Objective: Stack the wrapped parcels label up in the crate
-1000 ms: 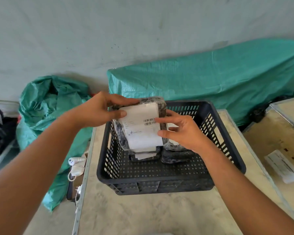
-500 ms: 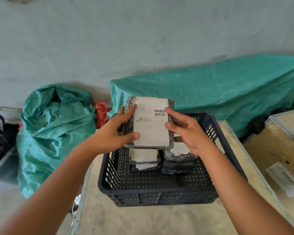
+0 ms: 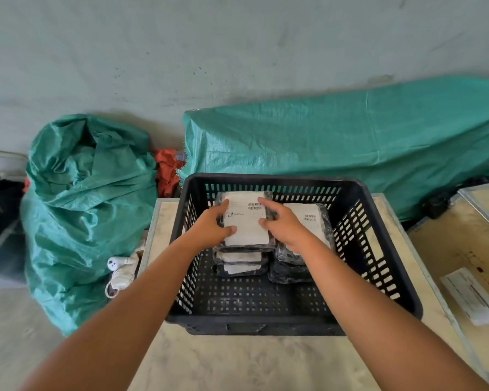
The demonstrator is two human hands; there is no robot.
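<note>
A black slatted crate [image 3: 378, 249] stands on the table. Inside it at the back left, a dark wrapped parcel with a white barcode label facing up [image 3: 246, 221] lies on top of a stack of two similar parcels [image 3: 237, 263]. My left hand [image 3: 209, 230] grips its left edge and my right hand [image 3: 283, 227] its right edge, thumbs on the label. A second stack [image 3: 311, 218] stands to the right, its top label also up, partly hidden by my right wrist.
The pale table [image 3: 237, 362] carries the crate. Green tarp sacks lie at the left [image 3: 82, 198] and behind [image 3: 350, 142]. A wooden case with a paper sheet [image 3: 472, 294] stands to the right. A white plug and cord [image 3: 119, 269] hang off the table's left edge.
Both hands have lowered the labelled parcel from above the crate's rim down onto the left stack inside the crate.
</note>
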